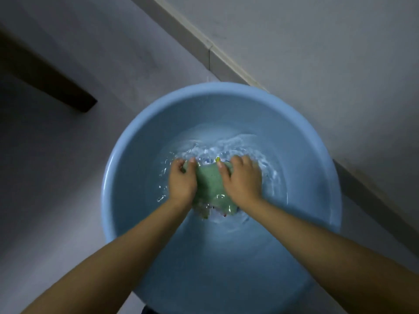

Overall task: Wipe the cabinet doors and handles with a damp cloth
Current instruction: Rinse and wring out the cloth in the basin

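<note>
A green cloth with coloured print lies bunched in shallow, rippling water at the bottom of a large light-blue basin. My left hand grips the cloth's left side with curled fingers. My right hand grips its right side, thumb across the top. Both hands are wet and partly in the water. No cabinet door or handle is in view.
The basin stands on a pale floor next to a wall with a grey skirting board running diagonally at the back right. A dark wooden furniture leg crosses the upper left.
</note>
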A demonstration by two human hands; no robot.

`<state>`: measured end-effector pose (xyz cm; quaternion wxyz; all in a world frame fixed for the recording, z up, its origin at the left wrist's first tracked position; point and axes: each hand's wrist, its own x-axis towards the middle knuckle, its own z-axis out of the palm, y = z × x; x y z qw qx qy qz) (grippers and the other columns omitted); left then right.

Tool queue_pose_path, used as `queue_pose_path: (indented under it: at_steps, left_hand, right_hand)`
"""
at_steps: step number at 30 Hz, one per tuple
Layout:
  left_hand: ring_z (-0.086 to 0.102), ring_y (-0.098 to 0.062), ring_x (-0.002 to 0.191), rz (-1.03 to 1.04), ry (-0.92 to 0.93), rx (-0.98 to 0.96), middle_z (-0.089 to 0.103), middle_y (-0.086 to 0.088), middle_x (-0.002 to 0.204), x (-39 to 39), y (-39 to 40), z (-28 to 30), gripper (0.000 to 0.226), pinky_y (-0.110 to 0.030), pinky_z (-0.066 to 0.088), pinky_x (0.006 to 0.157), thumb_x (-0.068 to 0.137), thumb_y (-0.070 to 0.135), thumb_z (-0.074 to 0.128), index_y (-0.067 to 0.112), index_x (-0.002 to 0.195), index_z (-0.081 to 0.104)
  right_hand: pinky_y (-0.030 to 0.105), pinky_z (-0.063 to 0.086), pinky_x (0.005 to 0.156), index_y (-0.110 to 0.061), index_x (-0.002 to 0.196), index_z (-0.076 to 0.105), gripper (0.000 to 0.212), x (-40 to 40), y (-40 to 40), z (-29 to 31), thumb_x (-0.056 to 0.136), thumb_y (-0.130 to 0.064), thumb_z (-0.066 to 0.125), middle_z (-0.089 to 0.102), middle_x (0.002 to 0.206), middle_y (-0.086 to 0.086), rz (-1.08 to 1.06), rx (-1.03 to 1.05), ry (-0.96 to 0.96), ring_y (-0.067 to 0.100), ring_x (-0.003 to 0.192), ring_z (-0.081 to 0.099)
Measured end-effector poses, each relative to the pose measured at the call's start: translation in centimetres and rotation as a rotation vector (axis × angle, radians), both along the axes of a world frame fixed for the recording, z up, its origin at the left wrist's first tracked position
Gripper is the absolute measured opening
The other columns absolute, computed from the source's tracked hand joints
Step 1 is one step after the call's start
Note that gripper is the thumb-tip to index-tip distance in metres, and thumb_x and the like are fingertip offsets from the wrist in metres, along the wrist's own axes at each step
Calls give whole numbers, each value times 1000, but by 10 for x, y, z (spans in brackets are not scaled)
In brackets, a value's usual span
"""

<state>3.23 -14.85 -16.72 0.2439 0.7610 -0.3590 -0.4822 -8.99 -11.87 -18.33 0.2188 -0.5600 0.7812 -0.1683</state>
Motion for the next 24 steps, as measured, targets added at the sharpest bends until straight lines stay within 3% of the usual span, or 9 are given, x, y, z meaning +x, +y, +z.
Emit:
queue_pose_path:
  at_steps: [2,4,7,10,12,15,18,21,24]
  left_hand:
    - [47,-21,81,101,-21,-24,48,1,77,-4,-1,-1,23,-29,33,73,101,31,40,10,94,43]
    - [49,-23,88,206,36,-6,51,-4,88,-8,-3,-1,26,-32,36,79,103,34,34,9,100,41]
    - [50,-24,99,300,67,-10,53,-10,108,-7,-15,-2,25,-33,37,93,102,31,36,9,110,44]
    - [55,-28,110,309,114,-65,60,-12,118,-2,-27,1,32,-39,39,105,102,28,39,6,119,55]
    - [59,-26,100,262,195,-3,64,-10,103,-3,-29,4,32,-36,46,94,101,32,40,9,109,60]
    - [61,-18,74,96,391,113,66,-5,78,-10,-28,8,41,-30,45,67,98,44,38,11,88,62]
    - [49,-4,45,27,515,87,51,8,49,-21,-26,21,40,-25,39,55,105,21,32,14,68,46]
    - [62,-8,58,102,588,114,60,0,58,-28,-22,35,37,-18,47,56,104,20,33,11,75,54]
    - [63,-24,76,148,538,174,62,-8,68,-29,-18,37,37,-31,50,68,101,29,36,11,77,58]
  right_hand:
    - [42,43,76,-9,82,57,46,10,-1,0,88,-50,36,59,85,15,-113,-26,-48,36,84,56]
    - [39,47,66,-10,82,56,38,21,0,-2,88,-43,37,60,81,13,-46,-62,-7,35,75,58]
    - [34,47,53,-7,78,59,33,22,-3,-6,85,-36,46,61,69,12,-30,45,-19,33,62,59]
    - [39,46,69,-5,82,65,34,22,-9,-3,94,-32,48,64,81,16,-172,134,-110,37,75,61]
    - [38,40,73,-10,91,60,40,31,-21,14,102,-37,34,62,96,15,-334,61,-313,35,89,57]
    - [33,30,62,-17,69,41,39,50,-36,44,101,-39,35,53,70,1,-393,-2,-548,28,75,50]
    - [32,29,60,-18,59,33,45,61,-37,54,99,-36,41,41,56,-4,-425,-115,-586,21,63,44]
    - [31,33,59,-20,55,38,47,54,-42,53,99,-37,42,45,54,-6,-388,-173,-603,19,60,49]
    - [31,25,55,-20,51,35,51,35,-47,44,100,-31,42,41,49,-5,-214,-164,-519,12,50,42]
